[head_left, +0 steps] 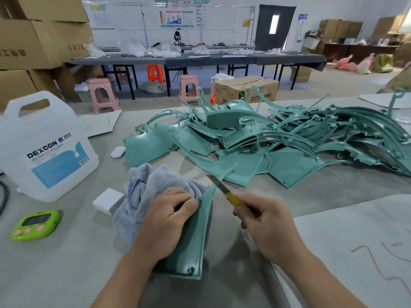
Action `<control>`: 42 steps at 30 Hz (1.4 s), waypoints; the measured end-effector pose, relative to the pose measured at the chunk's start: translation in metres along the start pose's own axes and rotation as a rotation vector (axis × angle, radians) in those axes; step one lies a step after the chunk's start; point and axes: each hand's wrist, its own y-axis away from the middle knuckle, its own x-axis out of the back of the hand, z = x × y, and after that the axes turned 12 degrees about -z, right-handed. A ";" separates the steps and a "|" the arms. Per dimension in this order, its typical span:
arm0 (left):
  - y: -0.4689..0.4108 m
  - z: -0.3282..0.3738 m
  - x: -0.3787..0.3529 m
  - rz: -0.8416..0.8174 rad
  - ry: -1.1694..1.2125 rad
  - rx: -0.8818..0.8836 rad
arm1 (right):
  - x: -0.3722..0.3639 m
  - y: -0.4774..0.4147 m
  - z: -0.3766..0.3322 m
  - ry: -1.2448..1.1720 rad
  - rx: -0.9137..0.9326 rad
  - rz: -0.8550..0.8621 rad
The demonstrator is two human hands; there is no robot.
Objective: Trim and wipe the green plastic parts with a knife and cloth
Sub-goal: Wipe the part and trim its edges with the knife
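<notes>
Left hand (pixel 165 221) grips green part (pixel 195 236) and cloth (pixel 153 185); right hand (pixel 264 223) grips knife (pixel 224 190), trimming edge. Large pile (pixel 278 141) likely unprocessed.

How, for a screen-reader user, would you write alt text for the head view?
A person's left hand holds a green part beside a gray cloth on a table, while the right hand grips a yellow-handled knife, blade near the part's tip. Behind lies a pile of green parts; a white jug and green timer sit left.
</notes>
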 end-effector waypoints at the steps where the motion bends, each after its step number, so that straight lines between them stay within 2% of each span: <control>1: -0.001 -0.001 0.000 0.001 0.015 0.006 | -0.001 0.001 -0.002 0.007 0.011 -0.018; 9: -0.010 -0.010 0.004 0.105 0.292 0.103 | -0.004 0.006 -0.009 0.049 0.078 -0.130; 14: -0.011 -0.011 0.006 0.103 0.350 0.114 | -0.003 0.008 -0.017 0.092 0.171 -0.121; 19: -0.010 -0.010 0.007 0.106 0.392 0.118 | 0.002 0.010 -0.018 0.095 0.139 -0.181; 24: -0.015 -0.011 0.008 0.154 0.436 0.192 | 0.004 0.010 -0.022 0.034 0.130 -0.233; 31: -0.018 -0.009 0.009 0.204 0.579 0.239 | 0.012 0.009 -0.027 -0.011 0.067 -0.500; 34: -0.018 -0.007 0.010 0.195 0.603 0.246 | 0.012 0.006 -0.026 -0.216 -0.021 -0.443; 38: -0.016 -0.007 0.009 0.195 0.596 0.207 | 0.010 -0.003 -0.016 -0.694 -0.242 -0.133; 42: -0.012 -0.003 0.005 0.205 0.341 0.186 | 0.002 -0.008 -0.017 -1.038 -0.468 -0.119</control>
